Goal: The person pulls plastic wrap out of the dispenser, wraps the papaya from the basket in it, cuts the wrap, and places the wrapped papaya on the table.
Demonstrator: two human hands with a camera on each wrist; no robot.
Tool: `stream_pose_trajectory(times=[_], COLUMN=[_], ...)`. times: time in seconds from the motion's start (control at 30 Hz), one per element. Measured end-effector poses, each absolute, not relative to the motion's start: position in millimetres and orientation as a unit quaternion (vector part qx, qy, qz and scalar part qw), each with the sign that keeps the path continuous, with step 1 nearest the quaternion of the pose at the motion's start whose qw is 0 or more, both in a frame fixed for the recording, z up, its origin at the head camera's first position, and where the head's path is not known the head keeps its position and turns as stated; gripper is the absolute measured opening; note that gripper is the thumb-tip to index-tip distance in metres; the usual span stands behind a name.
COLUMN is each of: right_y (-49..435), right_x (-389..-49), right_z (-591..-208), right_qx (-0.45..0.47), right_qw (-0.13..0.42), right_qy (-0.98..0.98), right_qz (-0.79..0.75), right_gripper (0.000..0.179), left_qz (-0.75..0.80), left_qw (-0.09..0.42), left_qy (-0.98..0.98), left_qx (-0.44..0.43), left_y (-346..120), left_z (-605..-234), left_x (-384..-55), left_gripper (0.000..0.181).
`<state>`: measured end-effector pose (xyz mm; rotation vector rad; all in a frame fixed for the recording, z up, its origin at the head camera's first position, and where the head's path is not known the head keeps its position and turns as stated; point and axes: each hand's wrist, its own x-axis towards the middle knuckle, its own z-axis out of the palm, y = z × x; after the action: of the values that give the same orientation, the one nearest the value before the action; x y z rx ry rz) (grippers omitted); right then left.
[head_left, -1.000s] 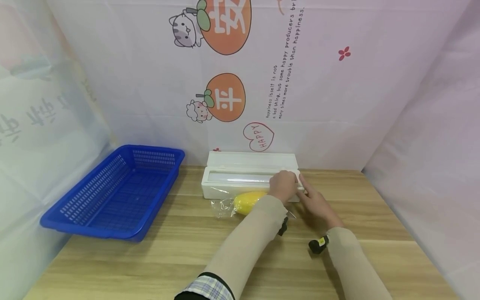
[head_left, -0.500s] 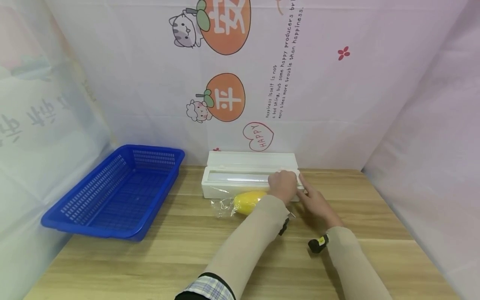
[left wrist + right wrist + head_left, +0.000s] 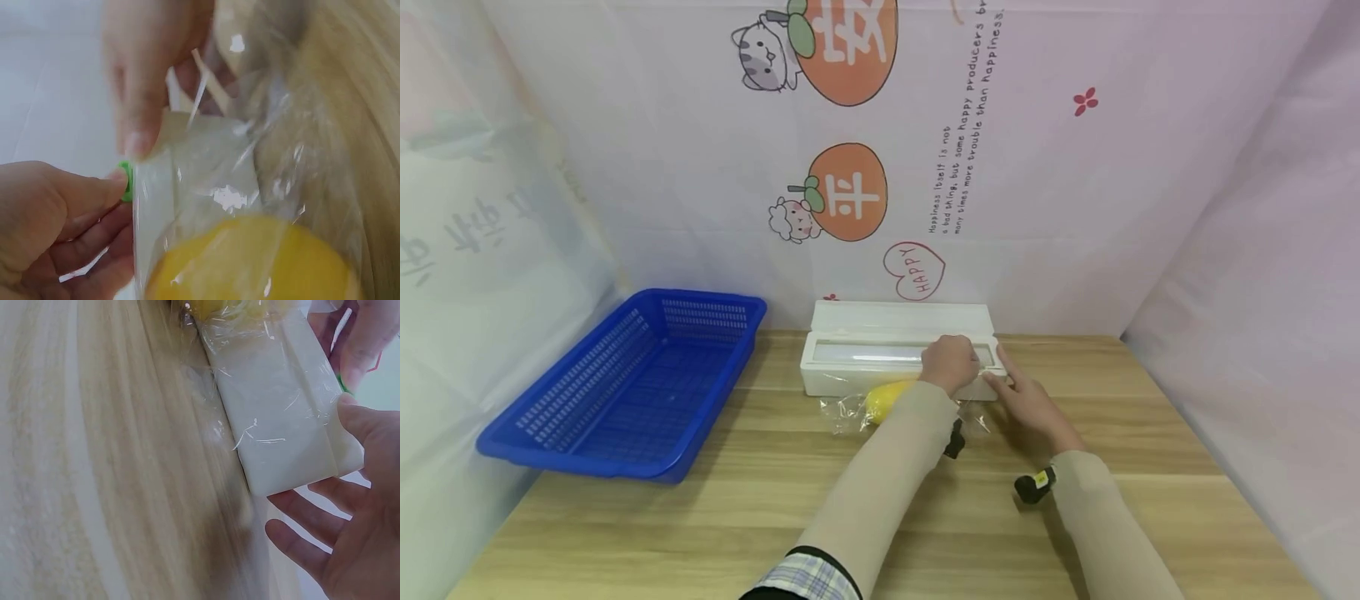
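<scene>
Wrap box is standing near the table's back edge. Left hand is pinching the green slider; right hand is holding the box's right end. Film around the yellow item is apparently being cut; the next move is calling for leftward sliding.

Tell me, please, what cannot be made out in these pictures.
- Yellow item: in the head view, the left sleeve hides part of it; the left wrist view's bottom edge cuts it off.
- Green piece: in the head view, out of sight, apparently behind the left hand.
- Box: in the head view, the left hand covers part of its top.
- Right hand: in the left wrist view, blurred and cut off by the top edge.
</scene>
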<state>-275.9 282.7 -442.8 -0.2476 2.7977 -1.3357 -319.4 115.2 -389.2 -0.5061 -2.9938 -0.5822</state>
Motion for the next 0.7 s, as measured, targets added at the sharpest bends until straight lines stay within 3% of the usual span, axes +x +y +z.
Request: stream_pose_trajectory(times=[0.33, 0.57, 0.7], right_y=[283.6, 282.3, 282.5], right_x=[-279.5, -277.6, -278.2], right_z=[-446.1, -445.1, -447.5], right_qx=[-0.069, -0.072, -0.073], right_qw=[0.027, 0.021, 0.017], right_qy=[0.901, 0.902, 0.899], right_qz=[-0.427, -0.425, -0.431], right_gripper=[0.075, 0.075, 0.075], left_qz=[-0.208, -0.129, -0.103], left_qw=[-0.017, 0.023, 0.03], left_qy=[-0.959, -0.974, -0.976], left_qx=[-0.189, -0.184, -0.188], left_y=[102.5, 103.6, 101.0], left_z=[-384.0, -380.7, -380.1], left_x=[-323.4, -321.5, -323.2], left_gripper=[0.047, 0.016, 0.015])
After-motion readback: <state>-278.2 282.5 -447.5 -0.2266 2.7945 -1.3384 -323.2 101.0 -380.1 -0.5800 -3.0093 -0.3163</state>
